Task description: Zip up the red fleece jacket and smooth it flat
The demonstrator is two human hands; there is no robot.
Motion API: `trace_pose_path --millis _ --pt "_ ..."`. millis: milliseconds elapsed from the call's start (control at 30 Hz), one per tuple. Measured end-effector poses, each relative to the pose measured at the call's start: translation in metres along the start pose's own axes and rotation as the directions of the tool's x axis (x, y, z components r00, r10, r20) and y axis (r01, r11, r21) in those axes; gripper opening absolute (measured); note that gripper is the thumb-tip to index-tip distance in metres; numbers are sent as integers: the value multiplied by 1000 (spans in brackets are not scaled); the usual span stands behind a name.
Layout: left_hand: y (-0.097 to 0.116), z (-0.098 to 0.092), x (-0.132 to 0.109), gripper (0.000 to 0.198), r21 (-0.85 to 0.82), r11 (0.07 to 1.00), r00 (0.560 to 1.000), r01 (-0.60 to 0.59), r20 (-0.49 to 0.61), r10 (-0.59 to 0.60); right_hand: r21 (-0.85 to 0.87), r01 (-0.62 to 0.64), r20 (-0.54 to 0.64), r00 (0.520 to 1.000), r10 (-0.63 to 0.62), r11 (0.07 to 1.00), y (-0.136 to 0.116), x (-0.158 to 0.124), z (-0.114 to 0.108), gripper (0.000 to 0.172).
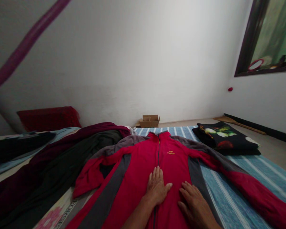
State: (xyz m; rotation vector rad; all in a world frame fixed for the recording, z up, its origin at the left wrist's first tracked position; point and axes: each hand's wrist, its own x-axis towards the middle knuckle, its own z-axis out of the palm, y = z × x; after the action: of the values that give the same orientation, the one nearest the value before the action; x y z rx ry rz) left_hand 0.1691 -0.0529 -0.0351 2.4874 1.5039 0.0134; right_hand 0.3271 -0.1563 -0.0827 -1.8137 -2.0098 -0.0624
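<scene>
**A:** What are you touching at this moment?

**B:** Your left hand (156, 187) and right hand (194, 203) both rest on the chest of a red-and-grey fleece jacket (171, 171). The left lies over the line of the zip (158, 149), and the right sits just to its right, a little nearer you.

**A:** Are you gripping anything?

**B:** No. Both hands are open, palms down, with the fingers spread and nothing pinched. That flat contact looks like it presses the fleece down across a broad area, so the cloth stays spread rather than gathering under your fingers.

**A:** And how does the jacket lie?

**B:** It's front up on a striped blue-and-white cloth (238, 203), with the collar (158, 135) pointing away from you and the lower front running out of view beneath your wrists. The sleeve on your right (259, 194) stretches out across the stripes, which keeps that side open. The sleeve on your left (88, 178) looks folded and rumpled, so it covers less ground.

**A:** What's crowding you?

**B:** On your left, a dark maroon-and-green blanket (62, 152) lies heaped against the jacket's edge. On your right, a black pillow with a fruit print (225, 136) sits just past the shoulder, off the fleece. Farther off, a cardboard box (149, 121) stands by the wall.
</scene>
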Motion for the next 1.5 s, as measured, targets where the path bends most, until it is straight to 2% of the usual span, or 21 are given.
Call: trace_pose_path --millis 167,300,500,667,1033,1200,1367,1500 --pt "7 -4 8 75 8 1000 999 -7 -32 8 -11 0 3 1000 0 1000 -1 0 -3 35" --pt "8 4 24 79 29 998 995 -60 -75 62 -11 13 -25 1000 -13 1000 -1 -1 -1 33" --pt "5 13 35 82 59 997 998 -44 -50 47 13 14 -28 1000 -13 1000 1 0 3 33" --pt "4 15 34 81 48 998 997 -52 -54 55 13 13 13 1000 -13 1000 3 1 2 34" --pt "8 9 32 81 53 998 999 -41 -26 42 9 20 -45 999 -20 1000 1 -1 3 33" --pt "8 9 32 79 35 999 998 -38 -46 40 2 18 -29 999 -18 1000 1 -2 1 32" --pt "13 6 21 78 15 999 996 -35 -86 37 9 4 0 1000 -4 1000 0 -2 -2 33" --pt "18 6 7 81 6 999 999 33 -29 -33 8 7 10 1000 -7 1000 0 -1 -2 34"
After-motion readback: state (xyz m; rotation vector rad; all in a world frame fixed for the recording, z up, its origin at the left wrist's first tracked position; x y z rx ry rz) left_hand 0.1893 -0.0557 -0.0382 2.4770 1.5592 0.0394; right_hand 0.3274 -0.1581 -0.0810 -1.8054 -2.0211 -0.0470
